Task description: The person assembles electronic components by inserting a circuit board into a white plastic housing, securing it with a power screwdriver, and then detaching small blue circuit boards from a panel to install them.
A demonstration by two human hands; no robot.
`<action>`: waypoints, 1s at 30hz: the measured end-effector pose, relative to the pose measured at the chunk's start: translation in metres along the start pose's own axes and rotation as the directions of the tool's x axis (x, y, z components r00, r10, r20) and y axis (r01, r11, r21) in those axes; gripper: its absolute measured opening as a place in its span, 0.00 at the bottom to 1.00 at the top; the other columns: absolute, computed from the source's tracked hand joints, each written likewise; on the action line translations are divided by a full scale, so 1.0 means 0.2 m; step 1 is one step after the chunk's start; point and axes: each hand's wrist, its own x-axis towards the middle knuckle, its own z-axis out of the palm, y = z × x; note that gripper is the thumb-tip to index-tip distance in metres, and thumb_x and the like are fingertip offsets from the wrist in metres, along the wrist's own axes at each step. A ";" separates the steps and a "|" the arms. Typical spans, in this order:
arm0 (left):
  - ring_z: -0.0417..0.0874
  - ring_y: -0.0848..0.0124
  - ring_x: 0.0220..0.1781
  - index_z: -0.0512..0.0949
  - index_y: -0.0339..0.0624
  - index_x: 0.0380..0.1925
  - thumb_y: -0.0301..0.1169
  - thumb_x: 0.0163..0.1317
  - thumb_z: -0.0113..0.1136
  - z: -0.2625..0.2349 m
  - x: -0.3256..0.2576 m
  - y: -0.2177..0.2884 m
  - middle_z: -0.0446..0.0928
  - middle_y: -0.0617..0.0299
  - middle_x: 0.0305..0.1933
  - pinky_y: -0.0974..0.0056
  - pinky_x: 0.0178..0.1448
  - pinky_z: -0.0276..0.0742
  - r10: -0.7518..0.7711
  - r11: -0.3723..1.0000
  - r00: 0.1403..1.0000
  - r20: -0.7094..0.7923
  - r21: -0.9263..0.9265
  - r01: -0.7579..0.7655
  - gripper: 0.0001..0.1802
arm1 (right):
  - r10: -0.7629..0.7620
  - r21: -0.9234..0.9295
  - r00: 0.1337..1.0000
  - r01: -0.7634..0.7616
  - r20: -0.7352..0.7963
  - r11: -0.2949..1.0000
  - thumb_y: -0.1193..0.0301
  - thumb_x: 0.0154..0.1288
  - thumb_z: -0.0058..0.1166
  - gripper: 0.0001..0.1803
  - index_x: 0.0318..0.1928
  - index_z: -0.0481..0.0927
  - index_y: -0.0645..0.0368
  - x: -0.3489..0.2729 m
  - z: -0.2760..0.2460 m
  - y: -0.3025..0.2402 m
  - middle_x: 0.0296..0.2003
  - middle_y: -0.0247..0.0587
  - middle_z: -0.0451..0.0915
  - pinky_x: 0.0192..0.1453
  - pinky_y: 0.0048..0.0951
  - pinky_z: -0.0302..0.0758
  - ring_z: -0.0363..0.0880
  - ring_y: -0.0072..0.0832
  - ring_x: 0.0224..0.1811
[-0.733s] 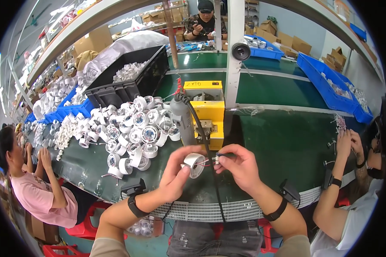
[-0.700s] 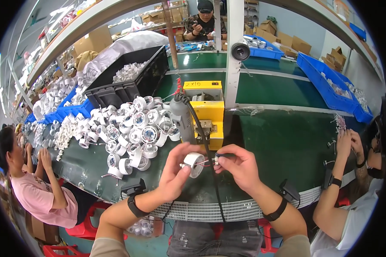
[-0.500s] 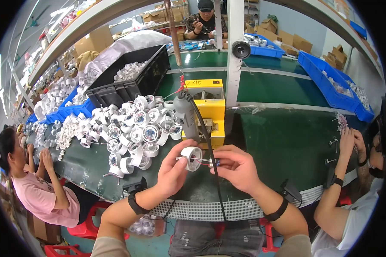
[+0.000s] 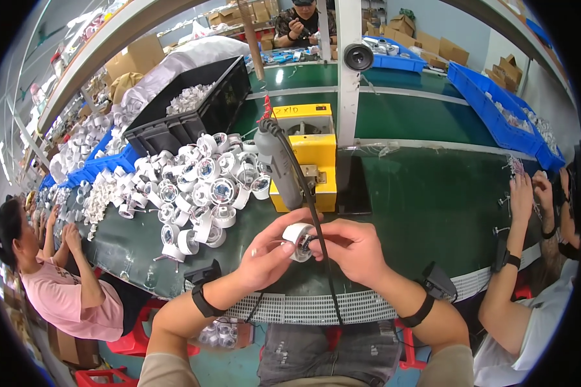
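Note:
My left hand (image 4: 263, 259) grips a white round plastic housing (image 4: 294, 233), its open side turned toward my right hand. With pinched fingers, my right hand (image 4: 356, 253) holds a small dark circuit board (image 4: 307, 244) at the housing's mouth; the fingertips partly hide it. A black cable (image 4: 323, 258) hangs down in front of the right fingers. It comes from a grey electric screwdriver (image 4: 279, 171) suspended just beyond my hands, beside a yellow machine (image 4: 321, 155). To the left is a heap of similar white housings (image 4: 203, 191), several with boards showing inside.
A black crate (image 4: 174, 133) of small white parts stands behind the heap. Blue trays (image 4: 484, 116) of parts lie at the far right. Co-workers sit left, right and across the green table (image 4: 419, 213). A white post (image 4: 348, 84) rises beyond the machine.
My right hand has moved left and brought the circuit board from beside the housing to its open mouth. The wires stretched between them no longer show. The housing has shifted slightly right.

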 end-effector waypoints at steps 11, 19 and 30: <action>0.55 0.62 0.77 0.47 0.38 0.75 0.33 0.74 0.46 0.02 -0.01 -0.03 0.52 0.53 0.77 0.55 0.77 0.51 0.014 0.999 1.000 0.001 0.047 -0.014 0.34 | -0.298 -0.499 0.954 0.239 -0.041 0.833 0.75 0.50 0.73 0.12 0.37 0.88 0.57 -0.02 0.03 0.00 0.36 0.39 0.81 0.39 0.28 0.77 0.83 0.31 0.39; 0.60 0.66 0.75 0.48 0.42 0.75 0.33 0.75 0.46 0.01 -0.01 -0.05 0.56 0.55 0.75 0.58 0.75 0.56 0.106 0.936 0.994 0.020 0.336 -0.107 0.33 | 0.020 -0.073 0.999 -0.022 -0.032 0.997 0.81 0.58 0.67 0.20 0.51 0.76 0.67 0.00 0.00 0.04 0.45 0.39 0.78 0.52 0.29 0.82 0.83 0.28 0.48; 0.82 0.64 0.52 0.59 0.33 0.69 0.25 0.73 0.46 -0.08 0.04 -0.04 0.76 0.54 0.55 0.60 0.56 0.85 -0.393 0.876 0.850 -0.352 0.138 0.462 0.26 | -0.408 -0.625 0.902 0.238 -0.143 0.744 0.73 0.59 0.67 0.24 0.55 0.75 0.66 0.36 0.16 -0.02 0.38 0.46 0.83 0.47 0.31 0.80 0.83 0.28 0.43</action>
